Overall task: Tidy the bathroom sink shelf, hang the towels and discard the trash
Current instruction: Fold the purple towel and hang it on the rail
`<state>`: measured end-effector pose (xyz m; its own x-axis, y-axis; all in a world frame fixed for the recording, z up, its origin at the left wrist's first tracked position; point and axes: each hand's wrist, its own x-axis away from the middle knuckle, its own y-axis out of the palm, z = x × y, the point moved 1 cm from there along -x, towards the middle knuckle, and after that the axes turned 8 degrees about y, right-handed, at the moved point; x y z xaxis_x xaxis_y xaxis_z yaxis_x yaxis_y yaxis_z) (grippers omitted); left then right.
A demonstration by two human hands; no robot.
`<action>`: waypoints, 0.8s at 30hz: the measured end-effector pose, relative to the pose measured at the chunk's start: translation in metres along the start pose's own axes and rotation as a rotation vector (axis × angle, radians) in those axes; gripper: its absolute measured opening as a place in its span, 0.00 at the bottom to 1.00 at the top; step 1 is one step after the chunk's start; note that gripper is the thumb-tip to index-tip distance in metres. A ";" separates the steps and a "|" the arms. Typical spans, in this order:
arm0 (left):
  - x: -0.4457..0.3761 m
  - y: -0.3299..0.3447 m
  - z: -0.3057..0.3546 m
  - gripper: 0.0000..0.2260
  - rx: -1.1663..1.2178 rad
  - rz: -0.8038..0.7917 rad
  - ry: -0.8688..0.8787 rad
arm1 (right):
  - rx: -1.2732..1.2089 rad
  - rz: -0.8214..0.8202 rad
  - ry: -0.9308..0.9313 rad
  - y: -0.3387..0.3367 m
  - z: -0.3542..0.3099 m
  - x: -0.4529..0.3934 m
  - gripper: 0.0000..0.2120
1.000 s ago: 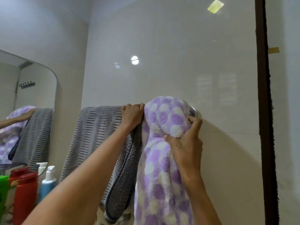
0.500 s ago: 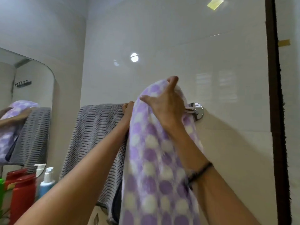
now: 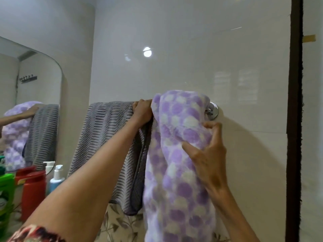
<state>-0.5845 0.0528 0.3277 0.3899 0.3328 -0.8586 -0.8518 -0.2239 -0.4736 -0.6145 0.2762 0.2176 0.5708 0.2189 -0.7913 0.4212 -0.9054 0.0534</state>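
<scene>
A purple and white dotted towel (image 3: 176, 154) hangs over the right end of the chrome towel bar, whose wall mount (image 3: 212, 111) shows at the towel's right edge. A grey ribbed towel (image 3: 108, 137) hangs on the same bar to its left. My left hand (image 3: 142, 112) grips the top of the bar where the two towels meet, holding the dotted towel's left edge. My right hand (image 3: 208, 154) pinches the dotted towel's front right side, a little below the bar.
A mirror (image 3: 29, 102) on the left wall reflects both towels. Below it stand a red bottle (image 3: 32, 191), a green bottle (image 3: 6, 193) and a blue pump bottle (image 3: 56, 179). A dark vertical frame (image 3: 295, 119) runs down the right. A leaf-patterned cloth (image 3: 118, 224) lies below the towels.
My right hand has come down from the top of the dotted towel to its front right side. The towel's top now sits lower, settled over the bar. My left hand stayed on the bar.
</scene>
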 end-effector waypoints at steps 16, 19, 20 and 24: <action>0.009 -0.005 0.006 0.14 -0.092 -0.099 0.050 | 0.309 0.060 0.090 0.022 -0.043 -0.058 0.32; 0.009 -0.006 0.006 0.15 -0.092 -0.110 0.028 | 0.368 0.055 0.063 0.047 -0.042 -0.070 0.33; 0.010 -0.007 0.007 0.15 -0.093 -0.112 0.014 | 0.311 0.061 0.031 0.049 -0.037 -0.067 0.31; 0.011 -0.009 0.011 0.14 -0.065 -0.093 -0.025 | 0.066 0.103 0.006 0.023 -0.013 -0.043 0.22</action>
<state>-0.5765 0.0686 0.3241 0.4565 0.3775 -0.8057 -0.7878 -0.2495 -0.5632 -0.6198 0.2504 0.2609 0.6127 0.1255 -0.7803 0.3129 -0.9452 0.0937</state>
